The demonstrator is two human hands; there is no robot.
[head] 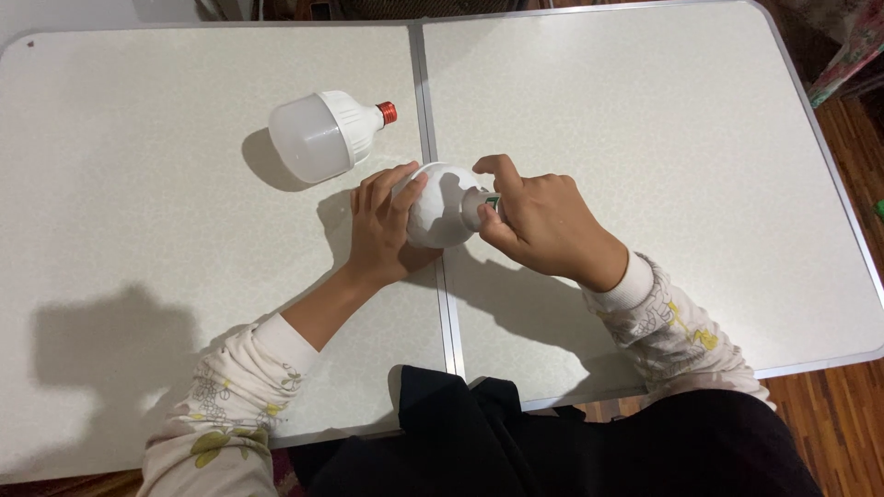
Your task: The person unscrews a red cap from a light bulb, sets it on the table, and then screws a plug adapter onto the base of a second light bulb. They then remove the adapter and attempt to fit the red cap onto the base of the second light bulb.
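The person wears a long-sleeved top. It is cream white with a flower print. The flowers are drawn in thin grey lines, with some yellow petals and green leaves. Each sleeve ends in a plain white cuff, snug at the wrist. The cloth looks soft and a bit wrinkled along both arms. Lower down, the person wears something black and plain. Both hands are bare, with no rings, watch or gloves.
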